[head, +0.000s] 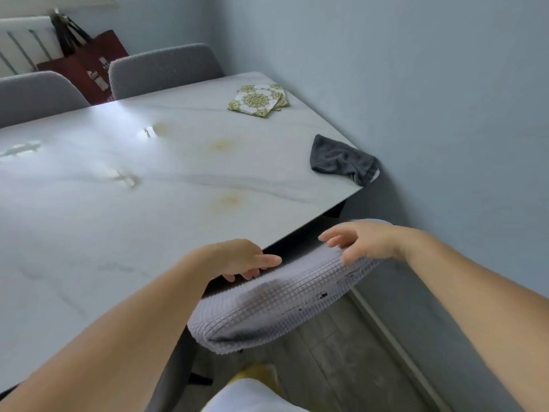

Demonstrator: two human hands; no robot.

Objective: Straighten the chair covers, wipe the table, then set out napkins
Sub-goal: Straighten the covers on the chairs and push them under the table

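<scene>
A chair with a light grey waffle-knit cover stands pushed under the near edge of the white marble table. My left hand rests on the top of the chair back, fingers curled over its far side. My right hand pinches the cover at the right end of the chair back. A dark grey cloth lies crumpled at the table's right corner. A small stack of gold-and-white patterned napkins lies at the far right of the table. Yellowish stains and wet smears mark the tabletop.
Two more grey-covered chairs stand at the far side of the table. A dark red bag hangs by a white radiator behind them. A pale blue wall runs close along the right; grey wood floor shows below.
</scene>
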